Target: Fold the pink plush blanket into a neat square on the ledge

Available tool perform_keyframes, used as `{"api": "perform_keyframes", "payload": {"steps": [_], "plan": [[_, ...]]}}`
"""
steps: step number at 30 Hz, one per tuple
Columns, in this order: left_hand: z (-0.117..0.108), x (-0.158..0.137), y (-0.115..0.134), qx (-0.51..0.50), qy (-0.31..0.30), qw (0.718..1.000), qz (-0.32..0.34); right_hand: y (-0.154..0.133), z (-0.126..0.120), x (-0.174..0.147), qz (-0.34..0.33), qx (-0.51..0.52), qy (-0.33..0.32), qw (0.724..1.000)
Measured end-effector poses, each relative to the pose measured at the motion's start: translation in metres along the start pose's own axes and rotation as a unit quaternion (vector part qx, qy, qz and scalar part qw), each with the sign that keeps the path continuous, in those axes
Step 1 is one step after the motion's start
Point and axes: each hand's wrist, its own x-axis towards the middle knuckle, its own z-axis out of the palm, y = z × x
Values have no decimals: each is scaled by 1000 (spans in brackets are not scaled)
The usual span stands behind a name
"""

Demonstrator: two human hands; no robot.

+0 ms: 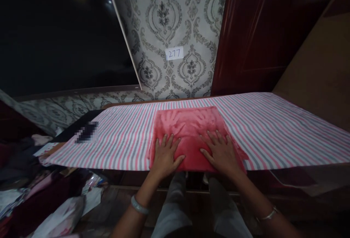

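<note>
A folded red plush cloth [188, 121] lies on a striped sheet [125, 135] that covers the table. Flat on the left part of the cloth rests my left hand [166, 156], its fingers spread. My right hand [220, 152] lies palm down on the right part, fingers also apart. Paler hand-shaped marks show in the pile just beyond my fingertips. The cloth's near edge reaches the table's front edge, and a lower layer sticks out slightly at the right. Neither hand grips anything.
A large dark screen [62, 33] stands behind the table at left. A paper marked 277 [174, 53] is on the patterned wall. Clothes and bags [62, 216] are heaped at lower left. A dark red door [246, 30] and a brown panel [319, 59] stand at right.
</note>
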Motion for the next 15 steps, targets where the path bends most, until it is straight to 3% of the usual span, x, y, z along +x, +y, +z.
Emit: {"api": "perform_keyframes", "payload": {"steps": [6,8,10,12,15], "plan": [[-20,4,-19,-65,-32,997,6,19,-1,6,-6,52,-11,999],[-27,6,-37,-105,14,994,-41,39,-1,9,11,94,5,995],[-31,6,-57,-189,85,971,-122,63,0,11,57,150,42,986],[-32,6,-75,-343,114,910,-202,85,2,10,128,232,68,962],[-31,6,-94,-570,80,766,-287,105,5,8,232,382,62,892]]}}
